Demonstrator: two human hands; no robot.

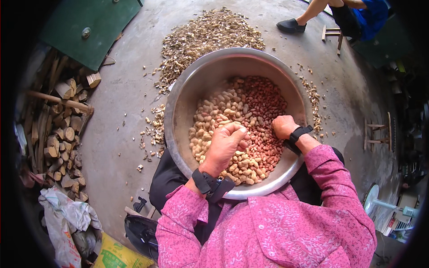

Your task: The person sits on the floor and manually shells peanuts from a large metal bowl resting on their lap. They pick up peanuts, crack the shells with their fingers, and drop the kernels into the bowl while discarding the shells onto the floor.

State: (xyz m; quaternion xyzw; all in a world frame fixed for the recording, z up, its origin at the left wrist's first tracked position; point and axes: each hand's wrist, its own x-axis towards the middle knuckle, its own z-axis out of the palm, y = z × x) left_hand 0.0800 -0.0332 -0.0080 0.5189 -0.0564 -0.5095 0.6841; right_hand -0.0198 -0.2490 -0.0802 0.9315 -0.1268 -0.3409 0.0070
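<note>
A wide metal basin [178, 102] rests on my lap, tilted so that its inside shows. Unshelled peanuts [212, 109] fill its left half, and red shelled peanut kernels [263, 96] lie heaped on the right. Over the unshelled ones my left hand [225, 145] is closed in a pinch, thumb against the forefinger; whatever it holds is too hidden to name. My right hand [284, 127] is curled closed at the right edge of the kernels, near the basin wall. Its fingertips point down and away, so their contents are hidden.
Beyond the basin a big pile of empty shells [210, 33] covers the concrete floor. Stacked firewood [60, 143] and sacks [67, 223] line the left. A seated person's shoe [291, 26] and a wooden stool [333, 33] are at far right; a fan [380, 203] stands at near right.
</note>
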